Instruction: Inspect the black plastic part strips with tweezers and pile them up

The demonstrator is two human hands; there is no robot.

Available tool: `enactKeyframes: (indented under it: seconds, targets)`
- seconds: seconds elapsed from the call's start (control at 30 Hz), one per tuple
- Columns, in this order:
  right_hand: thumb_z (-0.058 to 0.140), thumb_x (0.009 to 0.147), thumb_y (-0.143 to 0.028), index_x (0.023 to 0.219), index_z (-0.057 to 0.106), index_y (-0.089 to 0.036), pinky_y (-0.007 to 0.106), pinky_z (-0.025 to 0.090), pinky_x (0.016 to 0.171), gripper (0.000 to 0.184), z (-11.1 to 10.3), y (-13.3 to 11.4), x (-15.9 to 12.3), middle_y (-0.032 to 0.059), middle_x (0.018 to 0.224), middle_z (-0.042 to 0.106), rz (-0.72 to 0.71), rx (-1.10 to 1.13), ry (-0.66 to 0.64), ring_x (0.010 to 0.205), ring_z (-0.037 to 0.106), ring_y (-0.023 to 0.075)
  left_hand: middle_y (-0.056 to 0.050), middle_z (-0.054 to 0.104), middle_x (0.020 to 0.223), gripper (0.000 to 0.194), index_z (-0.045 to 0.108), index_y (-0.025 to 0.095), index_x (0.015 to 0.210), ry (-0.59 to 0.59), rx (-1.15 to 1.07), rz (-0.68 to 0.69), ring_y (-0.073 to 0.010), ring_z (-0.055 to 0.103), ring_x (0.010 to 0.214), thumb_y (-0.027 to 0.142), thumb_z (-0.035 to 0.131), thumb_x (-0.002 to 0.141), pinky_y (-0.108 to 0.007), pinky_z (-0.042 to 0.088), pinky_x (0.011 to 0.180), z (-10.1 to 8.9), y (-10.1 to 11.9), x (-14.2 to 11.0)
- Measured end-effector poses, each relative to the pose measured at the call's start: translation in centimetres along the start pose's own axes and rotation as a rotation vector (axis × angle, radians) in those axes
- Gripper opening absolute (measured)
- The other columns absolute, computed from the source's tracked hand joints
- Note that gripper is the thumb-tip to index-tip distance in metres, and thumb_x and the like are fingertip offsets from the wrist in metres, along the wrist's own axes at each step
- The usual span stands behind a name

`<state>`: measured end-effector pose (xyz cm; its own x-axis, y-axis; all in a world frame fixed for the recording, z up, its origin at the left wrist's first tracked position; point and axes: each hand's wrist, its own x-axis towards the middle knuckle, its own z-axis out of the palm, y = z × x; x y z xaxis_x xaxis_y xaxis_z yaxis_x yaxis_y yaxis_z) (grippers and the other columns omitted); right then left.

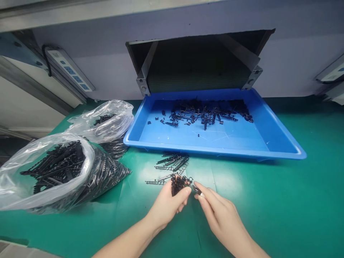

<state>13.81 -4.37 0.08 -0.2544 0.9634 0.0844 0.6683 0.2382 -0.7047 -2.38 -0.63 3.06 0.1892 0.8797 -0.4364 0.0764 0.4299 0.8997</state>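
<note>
The left hand [168,204] is curled shut around a small bunch of black plastic parts [178,182]. The bunch sticks up out of the fist, away from the person. The right hand [219,211] is right next to it. Its thumb and first finger are pressed together on one tiny piece [198,191], which may be dark with a pale end; it is too small to tell more. That piece points toward the bunch and is almost touching it. The two hands are very close, fingertip to fingertip.

Just past the hands, a few thin black strips [172,165] lie loose on the green tabletop [282,200]. Most of them lie slanted, with their long sides running from lower left to upper right. The left hand is nearer to them than the right hand.

Farther on is a blue tray [279,138] with a scatter of more black parts [206,113] near its far side. Behind the tray is a dark chute opening [199,62]. Off to the left are two clear plastic bags, a near bag [53,172] and a far bag [104,122], both full of black strips. A power strip [70,70] hangs on the wall at the far left.
</note>
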Motion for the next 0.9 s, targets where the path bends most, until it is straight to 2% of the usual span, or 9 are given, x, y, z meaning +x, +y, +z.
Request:
enactKeyframes:
  seconds: [0.1, 0.17, 0.2, 0.27, 0.37, 0.53, 0.77, 0.83, 0.9]
  targets:
    - [0.033, 0.091, -0.033, 0.118, 0.051, -0.021, 0.026, 0.053, 0.073, 0.035, -0.3, 0.0, 0.1, 0.0061, 0.097, 0.067, 0.106, 0.084, 0.012, 0.084, 0.064, 0.0169, -0.002, 0.055, 0.066, 0.032, 0.049, 0.017, 0.091, 0.209, 0.331, 0.172, -0.0154, 0.051, 0.056, 0.043, 0.047, 0.072, -0.025, 0.040, 0.054, -3.4, 1.8, 0.3]
    - [0.036, 0.089, -0.039, 0.114, 0.054, -0.023, 0.025, 0.053, 0.070, 0.034, -0.6, -0.4, 0.3, 0.0040, 0.091, 0.068, 0.172, 0.124, 0.031, 0.081, 0.065, 0.0169, -0.004, 0.059, 0.075, 0.031, 0.049, 0.018, 0.097, 0.283, 0.691, 0.202, -0.0197, 0.055, 0.066, 0.039, 0.042, 0.076, -0.027, 0.040, 0.060, -6.1, 2.4, 0.6]
    - [0.037, 0.088, -0.041, 0.111, 0.055, -0.024, 0.025, 0.053, 0.067, 0.033, -0.7, -0.6, 0.4, 0.0028, 0.087, 0.068, 0.197, 0.143, 0.041, 0.077, 0.065, 0.0166, -0.005, 0.059, 0.076, 0.028, 0.050, 0.018, 0.095, 0.276, 0.892, 0.157, -0.0220, 0.056, 0.069, 0.038, 0.041, 0.078, -0.028, 0.039, 0.060, -7.4, 2.4, 0.8]
    - [0.040, 0.086, -0.041, 0.106, 0.057, -0.026, 0.023, 0.052, 0.060, 0.030, -0.7, -1.1, 0.5, 0.0006, 0.081, 0.068, 0.238, 0.178, 0.055, 0.069, 0.064, 0.0157, -0.006, 0.060, 0.073, 0.023, 0.053, 0.019, 0.091, 0.163, 1.235, 0.034, -0.0260, 0.057, 0.071, 0.036, 0.045, 0.078, -0.028, 0.036, 0.057, -9.4, 2.1, 1.1]
    - [0.041, 0.085, -0.042, 0.103, 0.058, -0.026, 0.023, 0.050, 0.054, 0.029, -0.7, -1.5, 0.7, -0.0005, 0.076, 0.067, 0.259, 0.208, 0.048, 0.064, 0.062, 0.0157, -0.006, 0.061, 0.071, 0.019, 0.055, 0.020, 0.090, -0.066, 1.473, -0.026, -0.0276, 0.059, 0.071, 0.030, 0.052, 0.075, -0.026, 0.031, 0.052, -10.5, 1.4, 1.3]
    - [0.042, 0.083, -0.041, 0.098, 0.060, -0.026, 0.022, 0.049, 0.055, 0.027, -1.1, -1.9, 0.9, -0.0020, 0.066, 0.066, 0.298, 0.297, -0.104, 0.060, 0.060, 0.0149, -0.003, 0.057, 0.061, 0.004, 0.056, 0.020, 0.074, -0.183, 1.464, 0.027, -0.0223, 0.057, 0.061, 0.018, 0.053, 0.073, -0.024, 0.027, 0.050, -9.5, 2.0, 0.2]
    - [0.049, 0.077, -0.038, 0.091, 0.061, -0.020, 0.024, 0.046, 0.062, 0.026, -1.3, -2.2, 1.5, 0.0004, 0.069, 0.061, 0.399, 0.535, -0.333, 0.066, 0.057, 0.0150, 0.003, 0.049, 0.059, 0.005, 0.049, 0.019, 0.069, -0.332, 1.037, 0.230, -0.0121, 0.045, 0.054, 0.018, 0.052, 0.072, -0.020, 0.027, 0.049, -5.5, 1.2, -1.1]
    - [0.048, 0.078, -0.038, 0.086, 0.060, -0.018, 0.024, 0.043, 0.062, 0.024, -1.1, -1.7, 1.5, 0.0011, 0.067, 0.060, 0.430, 0.598, -0.332, 0.066, 0.055, 0.0143, 0.005, 0.045, 0.056, 0.007, 0.047, 0.019, 0.067, -0.351, 0.932, 0.235, -0.0104, 0.040, 0.051, 0.016, 0.052, 0.071, -0.020, 0.025, 0.048, -4.4, 0.7, -0.9]
    - [0.048, 0.080, -0.041, 0.085, 0.058, -0.016, 0.022, 0.040, 0.054, 0.027, -1.1, -1.1, 1.5, 0.0013, 0.066, 0.058, 0.458, 0.661, -0.323, 0.057, 0.049, 0.0116, 0.006, 0.041, 0.054, 0.009, 0.046, 0.018, 0.067, -0.364, 0.776, 0.160, -0.0094, 0.035, 0.050, 0.018, 0.055, 0.070, -0.019, 0.024, 0.047, -3.6, 0.2, -0.6]
